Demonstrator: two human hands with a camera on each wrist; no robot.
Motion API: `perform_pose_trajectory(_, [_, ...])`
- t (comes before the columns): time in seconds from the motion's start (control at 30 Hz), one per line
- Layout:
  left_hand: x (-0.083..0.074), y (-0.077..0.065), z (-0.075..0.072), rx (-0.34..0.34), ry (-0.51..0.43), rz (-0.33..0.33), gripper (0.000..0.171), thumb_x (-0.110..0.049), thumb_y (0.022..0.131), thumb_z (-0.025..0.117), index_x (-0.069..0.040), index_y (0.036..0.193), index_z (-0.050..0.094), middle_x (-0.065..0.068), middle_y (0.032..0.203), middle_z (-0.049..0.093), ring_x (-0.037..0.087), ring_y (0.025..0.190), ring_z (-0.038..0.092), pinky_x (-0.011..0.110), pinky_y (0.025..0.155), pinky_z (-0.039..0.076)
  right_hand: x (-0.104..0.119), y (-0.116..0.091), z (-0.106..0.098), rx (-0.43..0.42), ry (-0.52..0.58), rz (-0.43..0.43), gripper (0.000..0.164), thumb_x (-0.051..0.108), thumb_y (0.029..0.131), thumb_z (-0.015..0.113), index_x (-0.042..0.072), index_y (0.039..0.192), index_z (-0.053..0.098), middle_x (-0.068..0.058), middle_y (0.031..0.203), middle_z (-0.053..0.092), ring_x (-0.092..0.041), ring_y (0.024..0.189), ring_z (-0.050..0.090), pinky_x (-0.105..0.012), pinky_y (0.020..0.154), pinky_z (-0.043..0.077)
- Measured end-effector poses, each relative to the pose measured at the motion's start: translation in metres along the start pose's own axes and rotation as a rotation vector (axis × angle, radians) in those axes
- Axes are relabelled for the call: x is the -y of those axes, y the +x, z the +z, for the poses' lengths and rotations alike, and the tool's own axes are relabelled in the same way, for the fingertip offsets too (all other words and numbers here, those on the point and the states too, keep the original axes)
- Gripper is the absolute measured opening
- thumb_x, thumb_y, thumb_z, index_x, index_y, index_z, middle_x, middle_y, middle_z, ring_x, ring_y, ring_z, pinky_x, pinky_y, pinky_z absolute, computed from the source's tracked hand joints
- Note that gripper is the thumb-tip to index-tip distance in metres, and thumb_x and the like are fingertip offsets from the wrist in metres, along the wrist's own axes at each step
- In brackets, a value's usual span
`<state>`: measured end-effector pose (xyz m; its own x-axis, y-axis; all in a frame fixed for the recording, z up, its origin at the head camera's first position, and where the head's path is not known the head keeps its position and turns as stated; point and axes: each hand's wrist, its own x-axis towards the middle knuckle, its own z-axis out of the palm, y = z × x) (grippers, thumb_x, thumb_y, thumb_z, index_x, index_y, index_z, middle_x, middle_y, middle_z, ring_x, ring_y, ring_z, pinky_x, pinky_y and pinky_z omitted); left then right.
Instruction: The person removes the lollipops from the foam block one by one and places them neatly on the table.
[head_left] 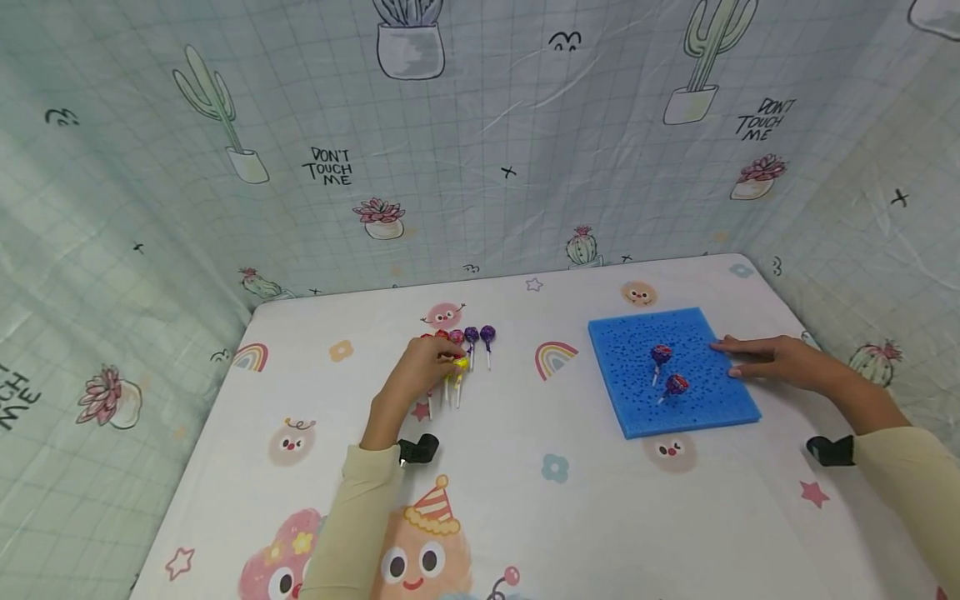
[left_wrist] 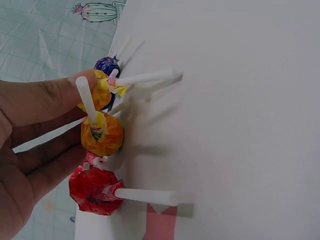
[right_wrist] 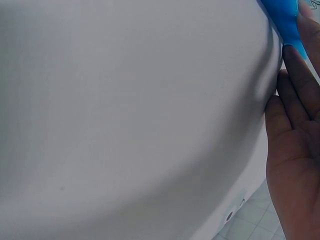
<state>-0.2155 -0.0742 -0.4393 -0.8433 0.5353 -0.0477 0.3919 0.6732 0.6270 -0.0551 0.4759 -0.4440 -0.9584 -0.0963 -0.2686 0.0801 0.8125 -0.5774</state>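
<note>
My left hand [head_left: 422,368] is over a group of lollipops on the table's left half. In the left wrist view, its thumb and fingers pinch a yellow lollipop [left_wrist: 102,92] by the wrapped head. An orange-yellow lollipop [left_wrist: 104,135] and a red lollipop [left_wrist: 95,190] lie close by its fingers. Purple lollipops [head_left: 487,333] lie just beyond. At the right, my right hand [head_left: 787,363] touches the right edge of a blue foam block [head_left: 622,408] with fairly straight fingers. Two dark-wrapped lollipops, one farther back [head_left: 661,354] and one nearer [head_left: 677,384], are on the block, sticks downward.
A white table cover [head_left: 510,467] printed with cartoon figures lies under everything. Patterned curtains [head_left: 480,167] surround the table's back and sides. The block's top is dotted with small holes.
</note>
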Motion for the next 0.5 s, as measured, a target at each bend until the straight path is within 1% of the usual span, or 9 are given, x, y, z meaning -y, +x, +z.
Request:
perform_pose_trajectory(0.17, [-0.0009, -0.0011, 0.0013, 0.006, 0.023, 0.005, 0.020, -0.006, 0.088, 0.078, -0.006, 0.109, 0.079, 0.010, 0.110, 0.074, 0.022, 0.100, 0.065, 0.036, 0.087, 0.057, -0.0008, 0.0012, 0.0004, -0.001, 0.001, -0.002, 0.059, 0.032, 0.095, 0.072, 0.010, 0.147, 0.054, -0.029, 0.155, 0.038, -0.061, 0.139, 0.030, -0.078, 0.102, 0.030])
perform_pose_trajectory(0.33, [-0.0001, -0.0030, 0.0005, 0.029, 0.049, -0.011, 0.023, -0.009, 0.088, 0.080, -0.007, 0.111, 0.079, 0.009, 0.112, 0.074, 0.023, 0.100, 0.063, 0.037, 0.088, 0.056, -0.0001, 0.0009, 0.0001, -0.003, 0.001, -0.006, 0.059, 0.032, 0.095, 0.073, 0.010, 0.147, 0.054, -0.029, 0.154, 0.038, -0.061, 0.139, 0.030, -0.077, 0.102, 0.030])
perform_pose_trajectory(0.43, [0.0003, -0.0034, -0.0006, 0.045, 0.039, -0.024, 0.024, -0.009, 0.088, 0.080, -0.007, 0.111, 0.079, 0.009, 0.113, 0.074, 0.023, 0.100, 0.063, 0.037, 0.088, 0.057, 0.0012, 0.0001, -0.0008, -0.002, -0.002, -0.006, 0.059, 0.033, 0.095, 0.073, 0.010, 0.147, 0.055, -0.029, 0.154, 0.038, -0.061, 0.139, 0.031, -0.078, 0.102, 0.030])
perform_pose_trajectory(0.5, [0.0008, -0.0036, -0.0008, 0.050, 0.044, -0.018, 0.024, -0.009, 0.087, 0.080, -0.007, 0.111, 0.079, 0.009, 0.112, 0.075, 0.023, 0.102, 0.064, 0.038, 0.090, 0.057, 0.0017, -0.0004, -0.0013, -0.001, 0.004, -0.011, 0.059, 0.032, 0.095, 0.073, 0.010, 0.146, 0.055, -0.029, 0.154, 0.037, -0.061, 0.139, 0.030, -0.078, 0.102, 0.030])
